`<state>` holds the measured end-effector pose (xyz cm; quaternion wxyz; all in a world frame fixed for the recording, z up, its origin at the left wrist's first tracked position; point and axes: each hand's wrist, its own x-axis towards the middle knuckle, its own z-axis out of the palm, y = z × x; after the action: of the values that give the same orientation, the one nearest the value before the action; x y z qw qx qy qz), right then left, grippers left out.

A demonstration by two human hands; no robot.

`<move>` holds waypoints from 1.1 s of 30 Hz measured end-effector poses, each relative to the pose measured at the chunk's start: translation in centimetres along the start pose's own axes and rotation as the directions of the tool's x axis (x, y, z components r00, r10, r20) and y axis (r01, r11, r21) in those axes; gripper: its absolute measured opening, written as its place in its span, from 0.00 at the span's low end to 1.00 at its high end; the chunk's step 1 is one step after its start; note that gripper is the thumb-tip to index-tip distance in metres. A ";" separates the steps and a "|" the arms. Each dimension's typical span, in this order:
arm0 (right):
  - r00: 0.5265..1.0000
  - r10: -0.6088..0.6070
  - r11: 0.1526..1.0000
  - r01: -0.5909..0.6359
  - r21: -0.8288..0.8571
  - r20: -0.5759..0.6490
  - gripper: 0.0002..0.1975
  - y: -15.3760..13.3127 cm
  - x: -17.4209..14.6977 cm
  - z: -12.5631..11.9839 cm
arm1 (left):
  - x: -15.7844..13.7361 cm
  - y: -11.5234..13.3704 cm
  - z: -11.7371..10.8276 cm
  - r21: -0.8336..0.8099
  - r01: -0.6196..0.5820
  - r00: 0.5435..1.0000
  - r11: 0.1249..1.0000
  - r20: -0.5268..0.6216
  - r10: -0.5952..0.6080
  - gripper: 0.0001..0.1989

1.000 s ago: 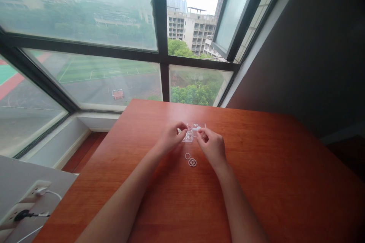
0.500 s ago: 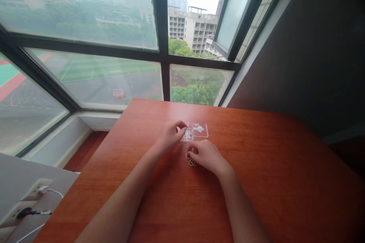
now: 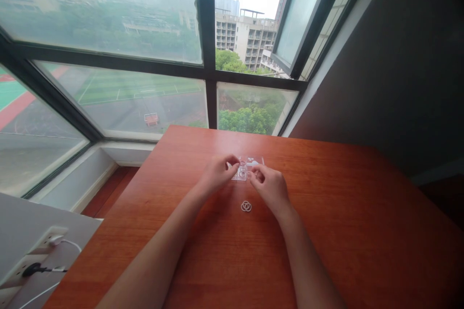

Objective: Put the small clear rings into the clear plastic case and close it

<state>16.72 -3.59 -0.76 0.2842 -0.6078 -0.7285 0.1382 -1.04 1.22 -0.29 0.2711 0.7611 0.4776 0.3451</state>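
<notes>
Between the pinched fingertips of my right hand (image 3: pixel 271 186), one pale ring (image 3: pixel 249 174) is held beside the clear case (image 3: pixel 239 179); my left hand (image 3: pixel 216 173) curls at its left side, grip indeterminable. Loose rings (image 3: pixel 246 206) lie nearer me on the glossy reddish table (image 3: pixel 224 256), facing a dark window frame (image 3: pixel 210 74) and, rightward, a shadowed wall (image 3: pixel 395 67).

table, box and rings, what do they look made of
Table: likely wood or veneer, slightly glossy; grain lines, soft sheen. Box: likely clear plastic, shiny; transparent with bright edges. Rings: maybe rubber or plastic, from their pale, slim loops; finish too small to tell.
</notes>
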 end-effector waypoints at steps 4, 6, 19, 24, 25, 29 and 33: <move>0.976 0.065 0.995 -0.048 0.083 -0.209 0.08 0.6 0.4 -0.2 | -0.1 0.5 0.2 -0.070 0.016 1.000 0.997 0.027 -0.014 0.09; 0.972 0.068 0.995 -0.049 0.087 -0.225 0.08 0.7 0.4 -0.1 | -0.2 0.8 0.3 -0.108 0.032 0.998 0.994 0.055 -0.026 0.10; 0.980 0.063 0.997 -0.054 0.049 -0.191 0.07 0.3 0.3 -0.2 | -0.4 1.3 1.4 -0.191 0.024 0.990 0.981 0.143 0.004 0.09; 0.981 0.067 0.998 -0.062 0.033 -0.180 0.06 0.4 0.3 -0.1 | -0.3 1.2 1.5 -0.152 0.019 0.995 0.988 0.101 -0.004 0.08; 0.981 0.070 0.997 -0.065 0.030 -0.181 0.06 0.4 0.3 -0.1 | -0.3 1.2 1.4 -0.143 0.017 0.997 0.990 0.082 -0.006 0.08; 0.979 0.083 0.997 -0.080 0.021 -0.186 0.06 0.7 0.4 -0.1 | -0.1 0.6 0.7 -0.080 0.004 1.000 0.997 -0.016 -0.006 0.07; 0.982 0.090 0.996 -0.089 0.013 -0.166 0.06 0.7 0.4 -0.1 | -0.1 0.1 0.4 0.008 -0.015 0.999 1.000 -0.035 0.016 0.06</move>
<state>17.31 -3.02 -1.00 0.3394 -0.6486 -0.6737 0.1016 -0.68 1.08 -0.53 0.2574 0.7596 0.4776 0.3586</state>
